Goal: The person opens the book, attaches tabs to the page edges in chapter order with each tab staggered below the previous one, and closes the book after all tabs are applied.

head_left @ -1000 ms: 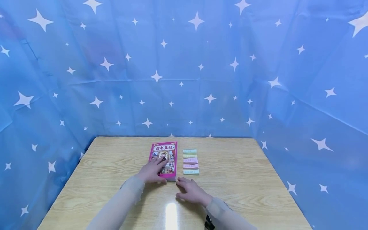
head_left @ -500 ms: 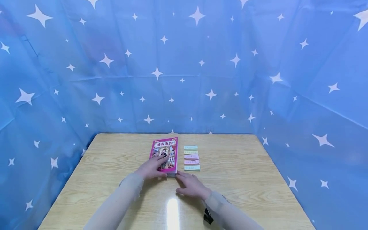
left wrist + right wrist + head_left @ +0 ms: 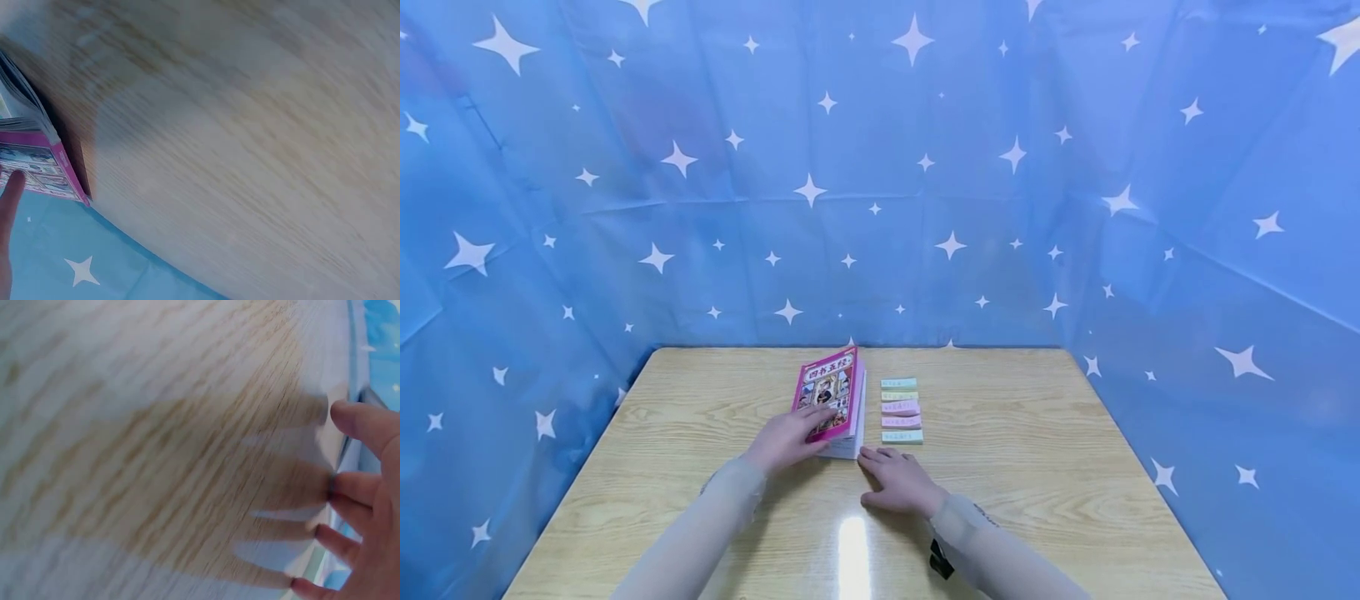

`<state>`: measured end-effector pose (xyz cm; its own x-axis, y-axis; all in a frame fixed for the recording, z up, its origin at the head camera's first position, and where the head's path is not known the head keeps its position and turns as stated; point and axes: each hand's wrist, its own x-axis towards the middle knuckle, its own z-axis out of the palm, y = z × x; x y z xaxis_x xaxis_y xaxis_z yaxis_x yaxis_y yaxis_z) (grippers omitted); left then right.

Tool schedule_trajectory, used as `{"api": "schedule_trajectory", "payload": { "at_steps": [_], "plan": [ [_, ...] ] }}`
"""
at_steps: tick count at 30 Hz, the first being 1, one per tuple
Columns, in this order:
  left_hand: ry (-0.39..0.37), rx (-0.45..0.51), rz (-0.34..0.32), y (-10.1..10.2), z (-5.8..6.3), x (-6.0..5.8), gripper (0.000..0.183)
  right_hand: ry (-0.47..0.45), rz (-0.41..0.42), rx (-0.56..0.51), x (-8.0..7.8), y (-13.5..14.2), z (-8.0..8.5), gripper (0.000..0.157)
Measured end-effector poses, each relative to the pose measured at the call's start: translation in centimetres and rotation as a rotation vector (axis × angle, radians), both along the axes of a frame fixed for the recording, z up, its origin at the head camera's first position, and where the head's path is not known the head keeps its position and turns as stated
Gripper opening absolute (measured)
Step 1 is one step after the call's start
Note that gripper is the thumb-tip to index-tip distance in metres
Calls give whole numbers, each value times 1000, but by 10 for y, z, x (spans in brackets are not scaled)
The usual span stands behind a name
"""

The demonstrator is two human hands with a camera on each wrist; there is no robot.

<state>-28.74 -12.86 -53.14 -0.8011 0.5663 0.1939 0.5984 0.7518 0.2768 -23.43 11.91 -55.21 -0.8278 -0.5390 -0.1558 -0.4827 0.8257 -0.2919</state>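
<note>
A thick paperback book [image 3: 826, 392] with a pink illustrated cover lies left of the table's middle. Its cover and a wad of pages are tilted up along the right side, showing white pages [image 3: 844, 448] beneath. My left hand [image 3: 786, 437] grips the raised part near the lower edge, fingers across the cover and thumb at the bottom edge. In the left wrist view one finger [image 3: 11, 200] lies on the cover, beside fanned pages. My right hand [image 3: 901, 482] rests on the table with relaxed, spread fingers, fingertips right at the book's lower right corner.
Several pastel paper strips with handwriting, such as a pink strip [image 3: 900, 408], lie in a column right of the book. The wooden table [image 3: 1037, 467] ends at a blue star-patterned curtain [image 3: 880, 167]. A black object [image 3: 940, 560] shows under the right sleeve.
My left hand has raised the book's cover and some pages from flat to tilted, opening it on the right. My right hand has come slightly closer to the book's corner.
</note>
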Motion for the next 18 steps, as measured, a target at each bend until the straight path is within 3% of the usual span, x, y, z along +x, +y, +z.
{"api": "schedule_trajectory", "payload": {
  "at_steps": [7,11,14,18],
  "plan": [
    [238,73,-36,-13,1,0,65,-11,-3,-1,1,-1,0,69],
    [335,100,-27,-20,1,1,69,-8,-5,-3,1,-1,-1,69],
    [323,94,13,-23,1,2,70,-3,-4,0,0,-1,-2,69],
    [219,89,74,-25,1,3,73,-11,-5,1,0,-1,-3,70]
  ]
}}
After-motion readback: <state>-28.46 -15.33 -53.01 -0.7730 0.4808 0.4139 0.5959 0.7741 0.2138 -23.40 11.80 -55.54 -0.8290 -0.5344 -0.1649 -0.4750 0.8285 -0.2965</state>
